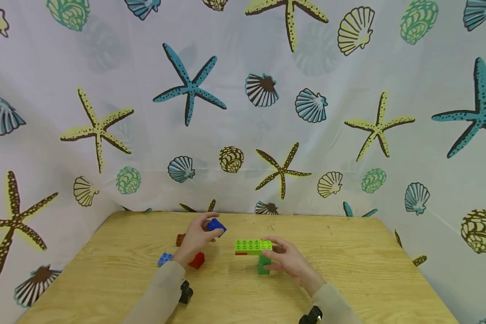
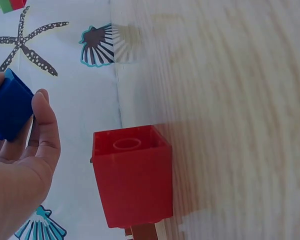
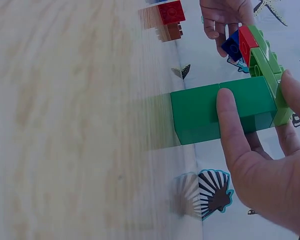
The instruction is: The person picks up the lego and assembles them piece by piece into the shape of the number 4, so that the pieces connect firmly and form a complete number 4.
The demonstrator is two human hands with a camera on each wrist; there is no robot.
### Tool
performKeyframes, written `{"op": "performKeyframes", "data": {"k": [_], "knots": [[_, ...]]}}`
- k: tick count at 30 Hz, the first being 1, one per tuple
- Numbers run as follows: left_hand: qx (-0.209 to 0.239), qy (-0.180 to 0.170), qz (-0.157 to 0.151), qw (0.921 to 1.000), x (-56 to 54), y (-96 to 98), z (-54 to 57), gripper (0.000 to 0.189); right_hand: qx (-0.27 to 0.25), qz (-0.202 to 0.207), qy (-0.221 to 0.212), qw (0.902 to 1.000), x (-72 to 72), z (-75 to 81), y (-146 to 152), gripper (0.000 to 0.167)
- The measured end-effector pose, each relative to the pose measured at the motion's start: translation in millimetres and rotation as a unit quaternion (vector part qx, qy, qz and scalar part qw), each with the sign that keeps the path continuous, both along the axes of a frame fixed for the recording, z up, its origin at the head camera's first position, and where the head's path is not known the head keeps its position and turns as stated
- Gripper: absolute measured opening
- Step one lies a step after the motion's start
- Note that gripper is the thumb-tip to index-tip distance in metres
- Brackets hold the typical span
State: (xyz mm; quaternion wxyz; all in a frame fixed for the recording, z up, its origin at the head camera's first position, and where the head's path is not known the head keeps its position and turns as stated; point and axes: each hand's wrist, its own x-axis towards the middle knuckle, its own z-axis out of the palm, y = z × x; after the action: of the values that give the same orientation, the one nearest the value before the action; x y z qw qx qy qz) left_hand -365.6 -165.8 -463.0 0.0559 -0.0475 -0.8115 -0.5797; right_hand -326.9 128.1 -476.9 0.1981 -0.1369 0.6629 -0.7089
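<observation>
Watching from beside the table [image 1: 348,256]: the left hand [image 1: 197,236] pinches a blue block [image 1: 217,227] between thumb and fingers and carries it clear of the wood, tilted. Block located left of the built piece and apart from it.

Right hand [image 1: 289,260]: thumb and fingers round the built piece at its right end, gripping. Built piece as follows. Two dark green blocks [image 3: 222,110], stacked, form an upright column on the tabletop. Lime-green bricks [image 1: 249,246], studs up, cross the column's top and jut out leftward. A red piece [image 3: 247,44] sits under the outer end of that overhang.

Loose on the wood, near the left forearm: a red block [image 2: 132,185] lying on its side, hollow underside turned toward the built piece; a brown brick [image 1: 180,239] farther back; a light blue brick [image 1: 164,259] to the left of the red block. Parts of these are hidden by the arm.

Pale sleeves [image 1: 159,285] on both arms, a black device [image 1: 185,292] at each wrist. Backdrop: white curtain [image 1: 235,126] printed with starfish and shells.
</observation>
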Motion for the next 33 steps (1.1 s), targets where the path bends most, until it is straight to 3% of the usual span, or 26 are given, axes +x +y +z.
{"op": "performKeyframes", "data": {"k": [5, 16, 23, 29, 33], "knots": [[0.013, -0.008, -0.005, 0.9999, 3.2, 5.0, 2.3, 0.047, 0.0, 0.0, 0.004, 1.0, -1.1, 0.6, 0.9, 0.054], [0.001, 0.037, -0.044, 0.9984, 10.3, 12.8, 14.9, 0.05, -0.003, 0.009, 0.0, 1.0, -4.1, -1.1, 2.2, 0.056], [-0.019, 0.057, -0.093, 0.9939, 15.4, 23.4, 20.1, 0.053, -0.005, 0.008, -0.007, 0.9999, -4.5, -2.2, 2.7, 0.056], [-0.032, 0.083, -0.118, 0.989, 15.4, 34.3, 20.4, 0.048, -0.002, 0.016, -0.005, 0.9999, -5.3, -3.7, 4.1, 0.06], [-0.036, 0.078, -0.13, 0.9878, 18.7, 41.0, 21.1, 0.048, 0.001, 0.023, -0.004, 0.9997, -4.6, -4.4, 4.5, 0.059]]}}
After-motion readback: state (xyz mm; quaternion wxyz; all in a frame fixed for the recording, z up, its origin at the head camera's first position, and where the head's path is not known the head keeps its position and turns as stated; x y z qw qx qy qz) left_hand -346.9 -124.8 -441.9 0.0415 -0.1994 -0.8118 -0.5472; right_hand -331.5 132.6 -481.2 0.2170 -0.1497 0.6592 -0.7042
